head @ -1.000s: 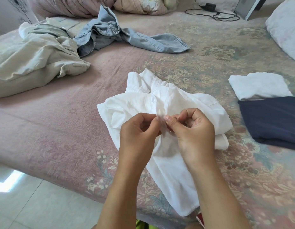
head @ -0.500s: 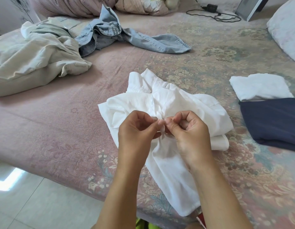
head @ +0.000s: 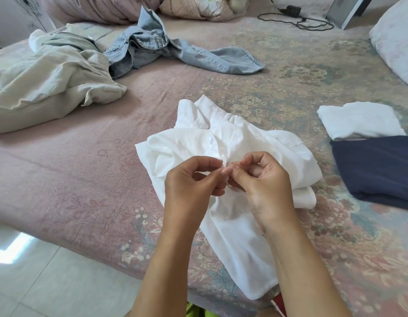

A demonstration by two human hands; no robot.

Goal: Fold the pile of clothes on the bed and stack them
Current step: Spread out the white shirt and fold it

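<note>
Over the last second little has shifted: both hands were already pinched together at the middle of the white shirt (head: 223, 143), and they have only lowered slightly toward it. This is judged to mean a button on the front placket is being worked before any fold is begun.

At far left, a beige garment (head: 47, 83) is left crumpled on the bed (head: 84, 179), with a denim shirt (head: 157, 49) sprawled beside it; both remain unfolded. In the middle, the white shirt is seen rumpled, collar away from the person, hem trailing over the bed's near edge. The left hand (head: 189, 186) and right hand (head: 264, 184) are curled, fingertips pinching the fabric. At right, 2 folded pieces lie touching: a white piece (head: 358, 120) and a navy piece (head: 377, 170).
</note>
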